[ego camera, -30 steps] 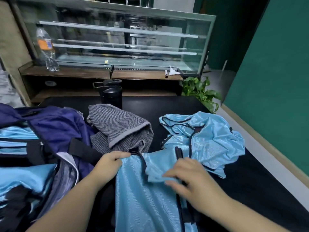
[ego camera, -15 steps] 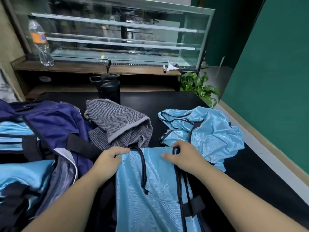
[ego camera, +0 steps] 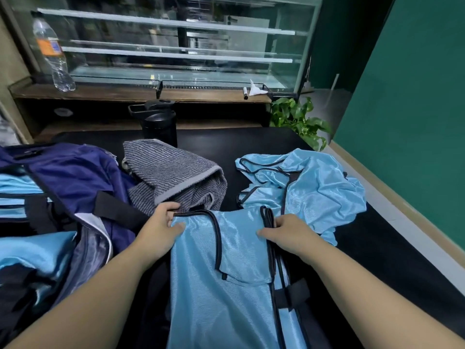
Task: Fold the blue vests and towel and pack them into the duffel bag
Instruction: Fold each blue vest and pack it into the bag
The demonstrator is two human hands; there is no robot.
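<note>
Both hands are on the vest, laid flat on the black table right in front of the person. The left hand pinches its top left corner, thumb over the fabric. The right hand grips the top right edge at the black trim. Beyond lie the grey towel and a crumpled vest; the duffel bag sits open at left.

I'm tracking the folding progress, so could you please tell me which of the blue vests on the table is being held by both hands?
The flat vest nearest the camera; the left hand and right hand hold its top corners. The other vest lies crumpled and untouched.
</note>
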